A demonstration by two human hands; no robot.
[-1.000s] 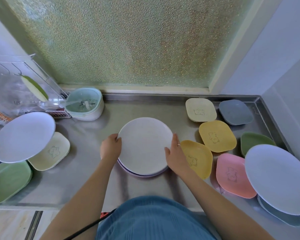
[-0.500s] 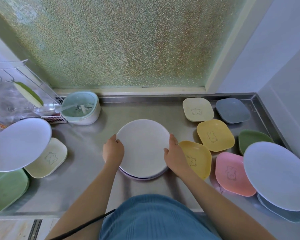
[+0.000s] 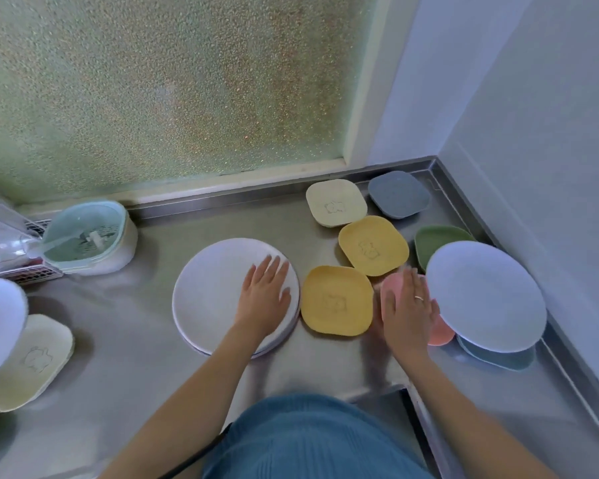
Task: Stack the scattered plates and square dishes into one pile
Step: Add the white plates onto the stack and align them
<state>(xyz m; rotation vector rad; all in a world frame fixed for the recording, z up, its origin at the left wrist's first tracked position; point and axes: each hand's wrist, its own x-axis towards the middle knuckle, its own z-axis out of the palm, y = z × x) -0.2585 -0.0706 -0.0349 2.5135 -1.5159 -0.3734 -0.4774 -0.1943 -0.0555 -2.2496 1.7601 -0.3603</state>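
Left hand (image 3: 264, 299) flat, fingers spread, palm on round pale grey plate (image 3: 215, 295) topping small stack at centre of steel counter (image 3: 125, 340); gripping nothing. Right hand (image 3: 407, 312) open, fingers splayed over pink square dish (image 3: 441, 333); contact unclear. Beside: two yellow square dishes (image 3: 336, 300), large white round plate (image 3: 486, 295). Farther: cream square dish (image 3: 336, 202), blue-grey square dish (image 3: 398, 194).

No words, brands or numbers can be read anywhere here. The only marks are small outlined bear-like figures pressed into some square dishes: the near yellow dish (image 3: 337, 299), the far yellow dish (image 3: 373, 249), the cream dish (image 3: 336, 207) at the back, and the pale dish (image 3: 32, 361) on the left. They carry no lettering, and the blur hides any finer detail.
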